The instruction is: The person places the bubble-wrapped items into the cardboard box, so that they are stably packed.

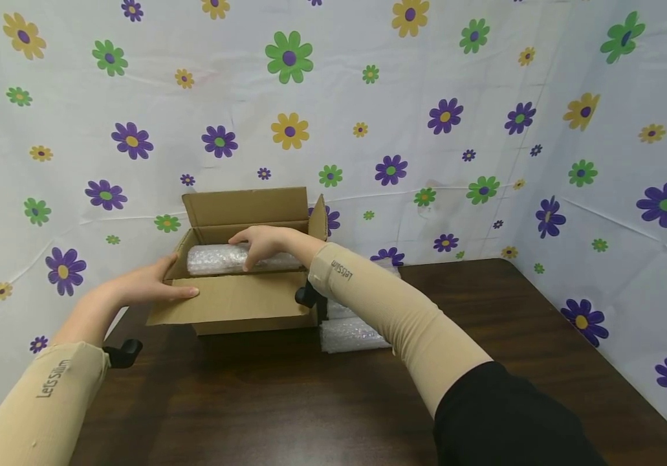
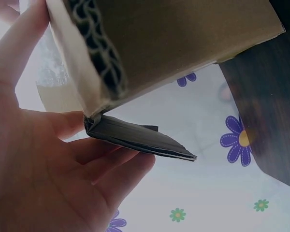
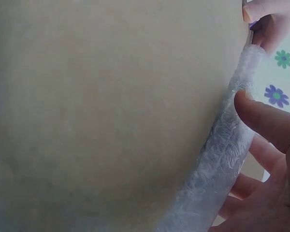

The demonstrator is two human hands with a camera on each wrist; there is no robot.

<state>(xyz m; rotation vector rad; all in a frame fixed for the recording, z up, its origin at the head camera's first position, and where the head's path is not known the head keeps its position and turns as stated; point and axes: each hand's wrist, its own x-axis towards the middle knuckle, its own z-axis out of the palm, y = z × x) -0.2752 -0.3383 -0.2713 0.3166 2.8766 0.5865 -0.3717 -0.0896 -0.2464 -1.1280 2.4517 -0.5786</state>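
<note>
Against flowered cloth [image 1: 345, 94], near the dark table [image 1: 286, 395]'s back edge, holds bubble-wrap roll [image 1: 213, 259] inside box [image 1: 240, 300] with half-curled right hand [image 1: 266, 244], grips box corner with left hand [image 1: 149, 285] (seems partway: other rolls [image 1: 352, 335] beside, flaps [image 1: 246, 208] unclosed).

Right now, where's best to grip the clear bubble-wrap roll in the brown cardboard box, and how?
Likely mid-length, from above, thumb on the near side, fingers opposite: the roll lies lengthwise across the open box, and the right hand spans it that way.
</note>
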